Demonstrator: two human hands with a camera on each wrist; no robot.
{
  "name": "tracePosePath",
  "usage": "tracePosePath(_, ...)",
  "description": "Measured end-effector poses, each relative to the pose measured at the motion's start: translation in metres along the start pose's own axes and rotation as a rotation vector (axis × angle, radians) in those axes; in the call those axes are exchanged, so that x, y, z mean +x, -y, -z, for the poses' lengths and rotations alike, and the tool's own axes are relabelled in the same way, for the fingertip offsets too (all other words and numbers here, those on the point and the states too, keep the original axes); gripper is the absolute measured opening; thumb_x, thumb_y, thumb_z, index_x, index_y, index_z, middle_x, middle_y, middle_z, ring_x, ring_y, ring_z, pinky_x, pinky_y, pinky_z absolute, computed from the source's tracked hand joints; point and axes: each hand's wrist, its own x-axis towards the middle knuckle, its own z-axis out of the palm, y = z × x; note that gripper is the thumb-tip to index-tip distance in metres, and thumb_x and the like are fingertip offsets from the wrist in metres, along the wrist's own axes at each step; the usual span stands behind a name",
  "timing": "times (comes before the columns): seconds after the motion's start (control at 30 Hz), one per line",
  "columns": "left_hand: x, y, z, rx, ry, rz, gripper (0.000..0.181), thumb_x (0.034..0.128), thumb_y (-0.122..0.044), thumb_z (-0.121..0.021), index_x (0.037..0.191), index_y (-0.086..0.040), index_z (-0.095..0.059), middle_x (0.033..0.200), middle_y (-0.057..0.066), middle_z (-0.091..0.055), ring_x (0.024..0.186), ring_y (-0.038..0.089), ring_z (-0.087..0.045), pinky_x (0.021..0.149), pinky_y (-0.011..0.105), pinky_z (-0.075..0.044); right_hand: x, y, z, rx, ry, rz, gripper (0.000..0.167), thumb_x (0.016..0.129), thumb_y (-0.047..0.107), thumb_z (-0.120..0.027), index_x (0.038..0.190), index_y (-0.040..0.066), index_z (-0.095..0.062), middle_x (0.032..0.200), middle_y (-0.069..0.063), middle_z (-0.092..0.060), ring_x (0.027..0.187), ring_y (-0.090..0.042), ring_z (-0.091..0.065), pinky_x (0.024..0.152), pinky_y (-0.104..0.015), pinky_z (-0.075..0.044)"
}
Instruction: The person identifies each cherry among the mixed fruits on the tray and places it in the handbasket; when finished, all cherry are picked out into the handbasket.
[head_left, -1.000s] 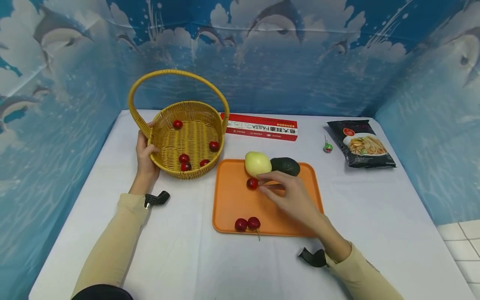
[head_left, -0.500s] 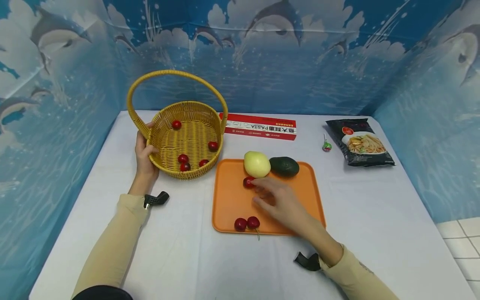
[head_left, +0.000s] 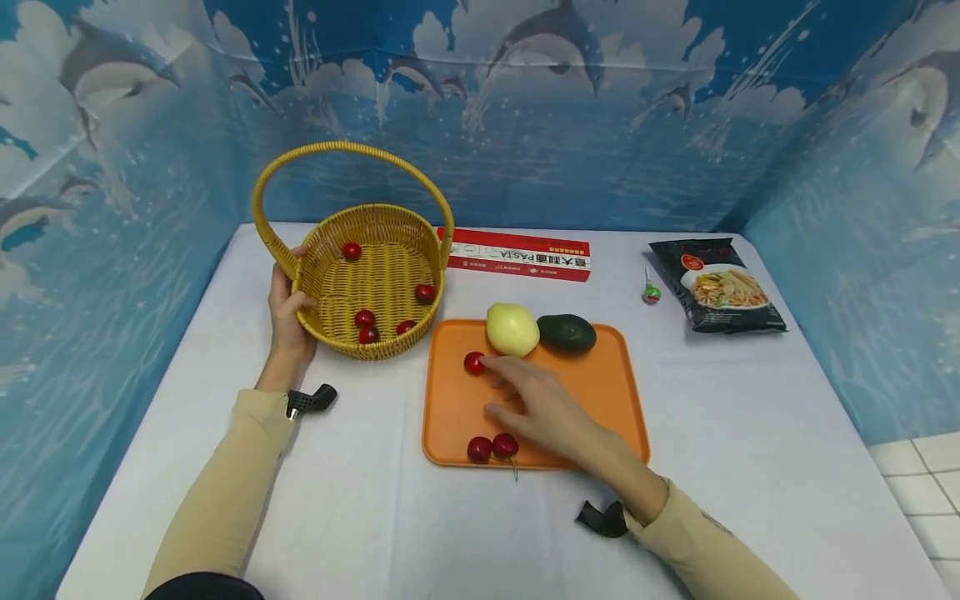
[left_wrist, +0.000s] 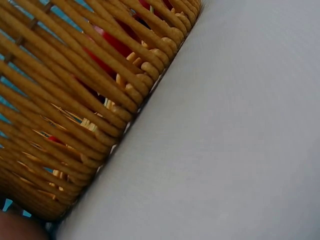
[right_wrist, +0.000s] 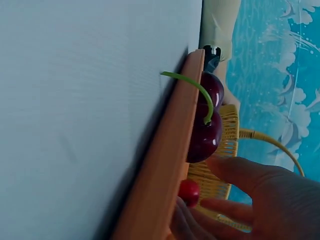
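My left hand [head_left: 289, 315] grips the side of a yellow wicker basket [head_left: 337, 287], its thumb over the rim. Several red cherries lie inside the basket; the left wrist view shows its woven wall [left_wrist: 75, 100] up close. Over an orange tray [head_left: 446, 400], my right hand [head_left: 536, 404] has its fingers spread from the thumb. Its fingertips meet or nearly meet a single red cherry [head_left: 474, 362]. In the right wrist view, that cherry [right_wrist: 189, 192] shows beyond the fingers. Two dark cherries [right_wrist: 205, 142] sit by the tray's near edge, one with a green stem, close to the thumb.
On the tray's far side are a pale yellow-green fruit [head_left: 512, 330] and a dark green avocado [head_left: 567, 333]. A red pasta box [head_left: 517, 254] lies behind. To the right are a lollipop [head_left: 651, 293] and a black food packet [head_left: 720, 287].
My right hand has moved left across the tray, and its thumb and fingers have spread apart. The single cherry has shifted left with it. My left hand and the basket stay in place.
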Motion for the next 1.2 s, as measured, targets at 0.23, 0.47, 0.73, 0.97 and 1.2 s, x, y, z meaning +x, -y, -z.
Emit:
tracePosePath(0.23, -0.001, 0.0, -0.001, -0.007, 0.001, 0.003, 0.077, 0.0748, 0.013, -0.034, 0.146, -0.009, -0.053, 0.159, 0.01, -0.041, 0.142, 0.033, -0.038, 0.108, 0.036, -0.037, 0.015, 0.015, -0.001, -0.039, 0.073, -0.023, 0.079, 0.092, 0.033, -0.081, 0.16, 0.021, -0.045, 0.137, -0.002, -0.061, 0.115, -0.016, -0.06, 0.098, -0.037, -0.056)
tracePosePath(0.47, -0.002, -0.001, -0.001, -0.01, -0.004, 0.002, 0.077, 0.0746, 0.014, -0.034, 0.146, -0.009, -0.053, 0.158, 0.012, -0.041, 0.14, 0.034, -0.038, 0.107, 0.037, -0.038, 0.035, 0.023, -0.005, -0.052, 0.154, 0.009, 0.076, 0.094, 0.037, -0.078, 0.16, 0.019, -0.045, 0.142, -0.001, -0.06, 0.123, -0.014, -0.055, 0.108, -0.038, -0.051)
tracePosePath(0.73, -0.001, 0.0, 0.0, 0.008, 0.006, 0.001, 0.077, 0.0749, 0.013, -0.035, 0.146, -0.01, -0.053, 0.159, 0.011, -0.041, 0.142, 0.035, -0.038, 0.108, 0.037, -0.038, 0.052, 0.029, -0.01, -0.016, 0.183, 0.072, 0.065, 0.097, 0.035, -0.075, 0.155, 0.016, -0.052, 0.146, -0.001, -0.06, 0.128, -0.017, -0.054, 0.115, -0.041, -0.045)
tracePosePath(0.97, -0.001, 0.0, 0.0, 0.015, 0.006, 0.005, 0.078, 0.0752, 0.014, -0.034, 0.148, -0.01, -0.051, 0.159, 0.011, -0.041, 0.14, 0.034, -0.038, 0.106, 0.035, -0.039, 0.058, 0.028, -0.019, 0.006, 0.151, 0.118, 0.049, 0.097, 0.024, -0.077, 0.143, 0.012, -0.063, 0.127, 0.0, -0.068, 0.107, -0.016, -0.06, 0.1, -0.034, -0.053)
tracePosePath(1.2, -0.001, 0.001, 0.001, 0.012, 0.019, 0.001, 0.078, 0.0758, 0.013, -0.034, 0.148, -0.01, -0.051, 0.16, 0.01, -0.04, 0.14, 0.034, -0.038, 0.107, 0.035, -0.038, 0.061, 0.028, -0.026, -0.041, 0.1, 0.166, 0.036, 0.095, 0.019, -0.079, 0.129, 0.013, -0.072, 0.109, 0.003, -0.071, 0.091, -0.011, -0.059, 0.083, -0.025, -0.052)
